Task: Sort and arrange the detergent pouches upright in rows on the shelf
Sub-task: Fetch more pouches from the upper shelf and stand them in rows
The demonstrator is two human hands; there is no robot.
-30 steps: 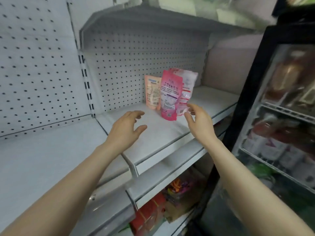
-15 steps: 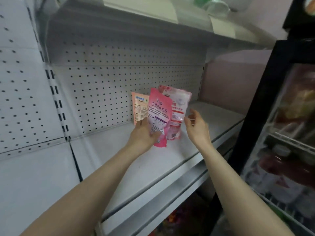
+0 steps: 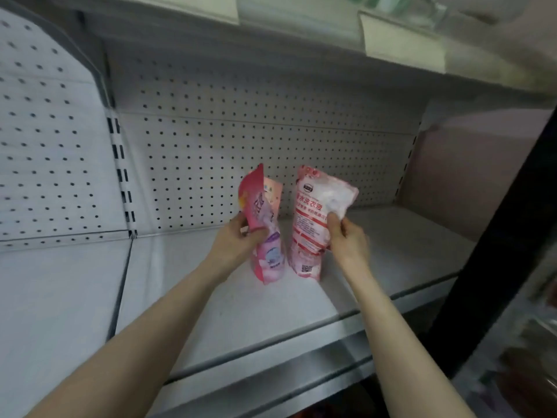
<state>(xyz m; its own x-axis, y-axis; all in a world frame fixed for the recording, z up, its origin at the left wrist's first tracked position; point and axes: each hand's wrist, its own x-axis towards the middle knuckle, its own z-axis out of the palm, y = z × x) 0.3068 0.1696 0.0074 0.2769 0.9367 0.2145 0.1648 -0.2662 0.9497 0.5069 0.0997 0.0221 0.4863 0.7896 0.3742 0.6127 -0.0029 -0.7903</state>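
On the white shelf (image 3: 259, 315), my left hand (image 3: 238, 242) grips a bright pink pouch (image 3: 265, 236) by its left edge; the pouch stands turned edge-on to me. My right hand (image 3: 346, 239) holds a pale pink-and-white pouch (image 3: 313, 224) by its right side; it stands upright with its bent top leaning right. An orange pouch (image 3: 274, 194) leans against the pegboard behind the pink one, mostly hidden.
A pegboard back wall (image 3: 271, 146) rises behind the pouches. An upper shelf (image 3: 301, 40) overhangs above. A black fridge frame (image 3: 494, 254) stands at the right. Another shelf bay (image 3: 54, 297) lies to the left.
Both hands reached in from the shelf front and took hold of a pouch each. The two pink pouches have been pulled apart and the bright pink one turned edge-on.
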